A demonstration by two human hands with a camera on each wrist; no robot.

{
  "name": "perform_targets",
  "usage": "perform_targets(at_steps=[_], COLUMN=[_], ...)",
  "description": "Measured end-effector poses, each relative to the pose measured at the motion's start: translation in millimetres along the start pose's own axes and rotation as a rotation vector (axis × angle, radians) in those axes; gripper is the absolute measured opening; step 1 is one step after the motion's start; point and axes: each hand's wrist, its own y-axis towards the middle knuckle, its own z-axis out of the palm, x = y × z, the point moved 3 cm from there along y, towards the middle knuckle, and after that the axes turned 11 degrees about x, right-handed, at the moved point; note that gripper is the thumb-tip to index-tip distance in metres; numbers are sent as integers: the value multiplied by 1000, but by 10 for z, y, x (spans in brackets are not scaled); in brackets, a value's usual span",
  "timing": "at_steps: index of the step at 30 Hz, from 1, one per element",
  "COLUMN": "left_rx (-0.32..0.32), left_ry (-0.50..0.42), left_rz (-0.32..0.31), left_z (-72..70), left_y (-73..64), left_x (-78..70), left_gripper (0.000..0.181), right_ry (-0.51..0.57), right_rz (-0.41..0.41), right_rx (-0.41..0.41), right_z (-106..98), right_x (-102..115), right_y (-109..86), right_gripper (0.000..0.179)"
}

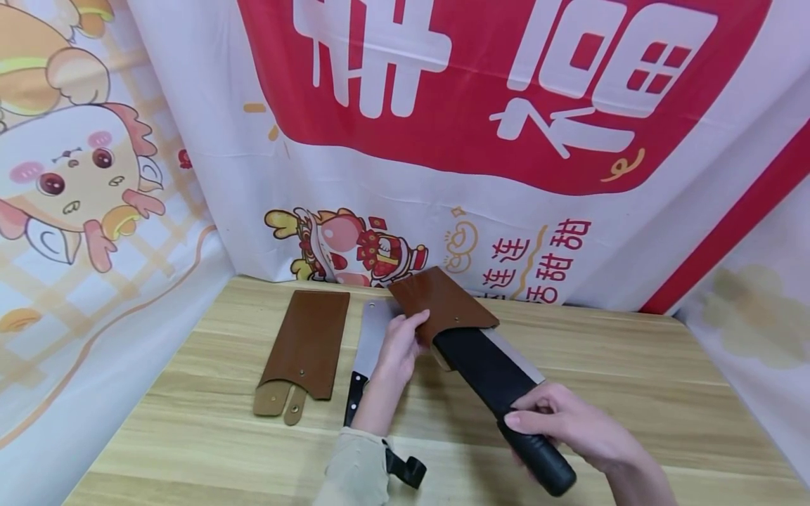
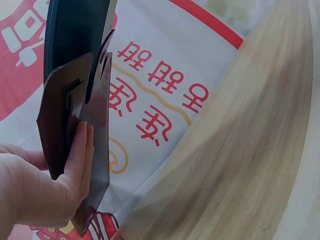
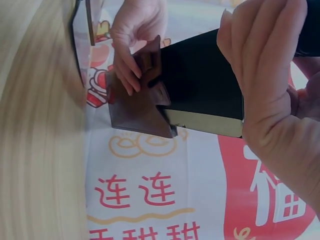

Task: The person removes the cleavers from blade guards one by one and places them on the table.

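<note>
My left hand (image 1: 399,348) grips a brown leather sheath (image 1: 452,299) above the back of the table, its fingers wrapped over the sheath's side in the left wrist view. Into the sheath's mouth runs the broad blade (image 1: 484,369) of a cleaver, black with a bright silver strip along one edge; its front part is hidden inside. My right hand (image 1: 566,425) holds the cleaver by its black handle (image 1: 541,460), thumb along the top. In the right wrist view, the sheath (image 3: 135,110) surrounds the far end of the blade, and the flap hangs loose.
Left on the wooden table (image 1: 190,436) lies another brown sheath (image 1: 313,334) with its strap undone. Beside it, partly under my left arm, is a second cleaver (image 1: 375,334) with a riveted black handle. A printed cloth (image 1: 354,172) rises behind the table's back edge.
</note>
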Motion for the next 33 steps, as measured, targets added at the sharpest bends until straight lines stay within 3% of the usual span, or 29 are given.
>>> perform_targets(at_steps=[10, 18, 24, 29, 33], left_rx=[-20, -43, -39, -52, -59], left_ry=[-20, -23, -25, -9, 23], left_rz=[-20, -50, -74, -81, -59], left_z=[-51, -65, -80, -101, -96], left_y=[11, 22, 32, 29, 19], left_x=[-29, -49, -55, -61, -44], left_gripper=[34, 47, 50, 47, 34], right_ry=[-43, 29, 82, -10, -20], right_rz=[-14, -46, 39, -40, -79], right_rx=[-32, -31, -123, -121, -91], right_z=[5, -10, -24, -17, -29], right_x=[88, 162, 190, 249, 299], right_y=[-128, -326, -578, -725, -808], right_gripper=[32, 31, 33, 33, 38])
